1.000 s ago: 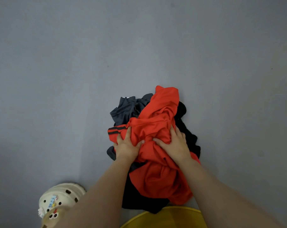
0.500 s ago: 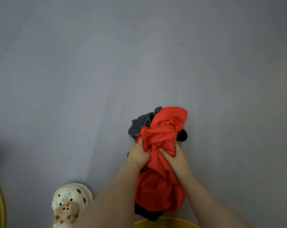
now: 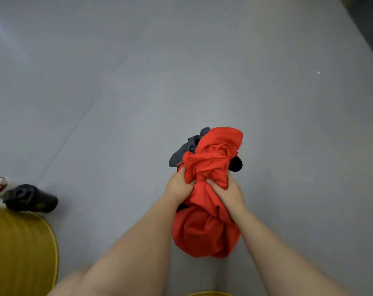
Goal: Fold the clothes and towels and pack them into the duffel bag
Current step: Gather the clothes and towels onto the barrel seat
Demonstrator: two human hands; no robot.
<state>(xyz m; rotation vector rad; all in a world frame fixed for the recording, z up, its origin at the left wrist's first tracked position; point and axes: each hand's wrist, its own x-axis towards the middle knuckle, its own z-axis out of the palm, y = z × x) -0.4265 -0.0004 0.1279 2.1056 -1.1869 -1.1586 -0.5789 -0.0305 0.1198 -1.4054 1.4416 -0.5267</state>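
Crumpled red, grey and black clothes bundle (image 3: pixel 209 189) hangs above the grey floor (image 3: pixel 138 92), my left grip (image 3: pixel 178 186) and right grip (image 3: pixel 227 192) both clamped around its bunched red fabric.

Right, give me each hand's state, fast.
Left hand: grips the bunched red fabric bundle.
Right hand: grips the same bundle.

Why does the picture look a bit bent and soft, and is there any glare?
Head view: wide-angle lens bows the floor seam; pale glare streaks the floor's top-left corner; soft, even light, faint shadows; red garment gripped by left hand and right hand reads fairly sharp; black shoe at the edge looks softer.
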